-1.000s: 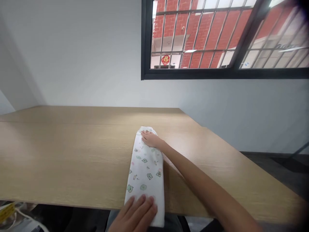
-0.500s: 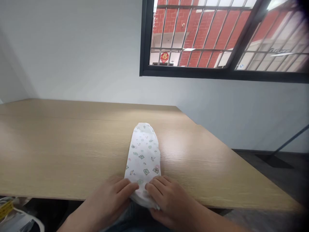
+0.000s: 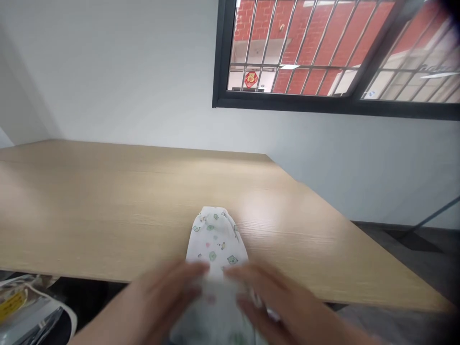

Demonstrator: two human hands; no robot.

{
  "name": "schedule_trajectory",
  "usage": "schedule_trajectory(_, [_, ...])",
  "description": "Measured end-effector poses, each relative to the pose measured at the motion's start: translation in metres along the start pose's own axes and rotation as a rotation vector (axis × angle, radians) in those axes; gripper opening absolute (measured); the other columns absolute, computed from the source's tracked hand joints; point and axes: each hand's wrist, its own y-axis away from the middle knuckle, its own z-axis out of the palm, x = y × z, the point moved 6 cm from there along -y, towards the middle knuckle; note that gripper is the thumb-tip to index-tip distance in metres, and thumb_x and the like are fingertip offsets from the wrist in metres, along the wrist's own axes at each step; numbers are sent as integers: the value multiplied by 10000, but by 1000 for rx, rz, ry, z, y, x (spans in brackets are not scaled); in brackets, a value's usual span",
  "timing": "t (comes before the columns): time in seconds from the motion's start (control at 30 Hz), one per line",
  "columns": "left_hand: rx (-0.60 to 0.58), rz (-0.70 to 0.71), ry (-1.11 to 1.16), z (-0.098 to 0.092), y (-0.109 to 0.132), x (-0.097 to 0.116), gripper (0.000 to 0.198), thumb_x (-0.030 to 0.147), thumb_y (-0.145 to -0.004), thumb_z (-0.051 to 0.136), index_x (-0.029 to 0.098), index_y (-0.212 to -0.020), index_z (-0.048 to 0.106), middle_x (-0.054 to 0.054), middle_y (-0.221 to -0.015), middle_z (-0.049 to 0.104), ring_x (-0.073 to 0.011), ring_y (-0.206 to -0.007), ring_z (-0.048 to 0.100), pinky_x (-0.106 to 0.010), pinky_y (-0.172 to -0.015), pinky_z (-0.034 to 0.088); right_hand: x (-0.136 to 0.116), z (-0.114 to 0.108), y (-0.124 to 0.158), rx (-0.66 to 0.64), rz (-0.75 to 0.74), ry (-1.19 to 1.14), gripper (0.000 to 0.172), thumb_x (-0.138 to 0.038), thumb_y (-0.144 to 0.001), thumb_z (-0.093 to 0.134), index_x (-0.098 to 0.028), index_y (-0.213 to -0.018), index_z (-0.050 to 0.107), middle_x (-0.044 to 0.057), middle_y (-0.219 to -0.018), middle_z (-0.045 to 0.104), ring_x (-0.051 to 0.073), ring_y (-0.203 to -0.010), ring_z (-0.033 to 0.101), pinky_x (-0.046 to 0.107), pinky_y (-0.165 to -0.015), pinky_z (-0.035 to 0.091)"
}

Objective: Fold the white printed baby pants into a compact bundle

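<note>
Centrally, a folded white cloth (image 3: pixel 215 235) printed with small green and pink figures lies lengthwise on the near part of a wooden bench (image 3: pixel 108 206). Its far end is rounded and flat on the top, while its near end runs past the bench edge toward the person and is blurred by motion. The left hand (image 3: pixel 163 294) and the right hand (image 3: pixel 278 302) lie on either side of this near part, both smeared by movement. Their fingers (image 3: pixel 190 270) are extended and point inward toward each other, at or just above the cloth; whether they are closed on it or only resting against it cannot be told. Handling: the cloth appears light, soft and limp, so it would likely slump or slide rather than hold its shape unaided. It would probably be best taken by both long edges near the end, with the fingers flat. Background: a barred window (image 3: pixel 305 52) in a white wall (image 3: pixel 125 72) looks onto a red brick wall (image 3: pixel 309 28); a plastic bag (image 3: pixel 36 311) with a yellow label lies below the bench at lower left.
</note>
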Motion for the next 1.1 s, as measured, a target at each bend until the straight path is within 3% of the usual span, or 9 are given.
schedule_trajectory(0.1, [-24,-92,2,3,-68,-32,250,278,-921,356,204,-1037,565,-20,-961,626,-160,-874,589,-248,-751,479,36,-24,-56,157,-63,74,271,-213,-899,397,-185,-1132,532,84,-999,592,204,-933,559,325,-822,471])
schedule_trajectory(0.2, [-135,-170,-71,28,-126,-76,289,211,-897,318,145,-984,586,-65,-955,621,-195,-896,561,-301,-786,436,93,-24,-104,93,94,113,266,-175,-880,407,-163,-1091,568,81,-1048,589,210,-963,537,328,-818,446])
schedule_trajectory(0.4, [-281,-207,-66,81,-143,-133,307,202,-858,356,144,-763,642,-74,-789,644,-203,-824,572,-279,-730,442,151,11,-127,-196,241,140,285,-124,-876,365,-123,-908,648,85,-920,639,200,-849,579,296,-758,450])
schedule_trajectory(0.5, [-234,-229,-58,75,-132,-133,343,248,-897,316,142,-979,631,-105,-1024,620,-228,-1007,532,-334,-846,426,142,4,-118,-99,235,210,314,-135,-894,348,-71,-1092,584,158,-1097,566,245,-1003,516,366,-862,407])
schedule_trajectory(0.63, [-134,-198,-18,55,-113,-101,431,302,-949,225,131,-1283,437,-109,-1348,425,-216,-1231,384,-378,-1021,301,90,2,-91,30,-26,313,328,-130,-900,326,-66,-1103,576,152,-1087,573,240,-998,507,389,-888,397])
schedule_trajectory(0.73, [-318,4,132,72,-94,-60,439,349,-972,169,234,-1311,422,-11,-1366,430,-154,-1255,377,-318,-1045,291,53,32,-59,-151,-142,257,283,-207,-911,379,-109,-1020,621,113,-1010,624,232,-964,542,386,-897,413])
schedule_trajectory(0.8, [-489,153,130,93,-86,-43,430,350,-976,161,287,-1320,410,18,-1412,363,-175,-1313,290,-393,-1090,190,40,52,-40,-216,-131,263,303,-280,-883,466,-114,-1100,598,124,-1136,584,268,-1091,482,433,-984,342])
schedule_trajectory(0.93, [-532,180,-97,124,-116,-62,396,349,-965,249,321,-1344,359,22,-1470,233,-235,-1362,131,-518,-1076,-2,33,76,-18,-192,-80,299,572,-288,-856,480,-77,-1371,348,145,-1406,323,281,-1291,264,445,-1078,207])
schedule_trajectory(1.1, [-495,22,-131,138,-172,-106,425,370,-964,183,293,-1310,418,-66,-1430,323,-313,-1314,242,-590,-1018,136,30,87,-5,-155,-52,321,630,-240,-830,444,-67,-1409,266,117,-1458,189,264,-1340,134,429,-1098,175])
